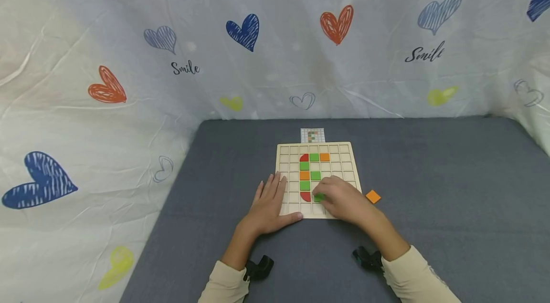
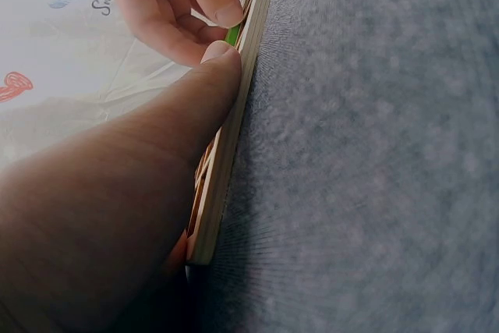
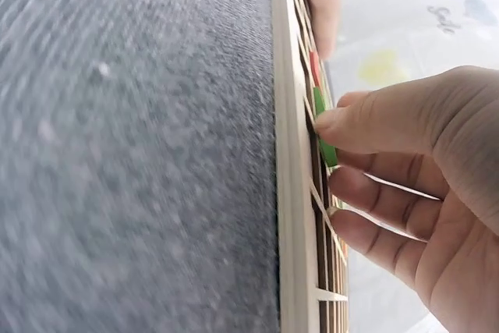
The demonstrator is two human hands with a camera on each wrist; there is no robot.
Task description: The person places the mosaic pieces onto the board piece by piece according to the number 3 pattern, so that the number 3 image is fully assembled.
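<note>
A wooden grid board (image 1: pixel 343 164) lies on the grey cloth, with red, green and orange tiles set in its cells. My left hand (image 1: pixel 267 206) rests along the board's left edge, fingers straight, the thumb (image 2: pixel 222 56) at its near edge. Over the lower middle, my right hand (image 1: pixel 343 198) pinches a green square tile (image 3: pixel 321 107) between thumb and fingers. That tile is tilted at a cell just right of a red rounded tile (image 1: pixel 305 196). Other green tiles (image 1: pixel 304 185) and an orange tile (image 1: pixel 304 175) stand in the same column above the red one.
Right of the board, a loose orange tile (image 1: pixel 373 196) lies on the cloth (image 1: pixel 451 188). A small printed card (image 1: pixel 312 135) with a coloured grid pattern touches the board's far edge. Behind the table hangs a white curtain (image 1: pixel 279 69) with printed hearts.
</note>
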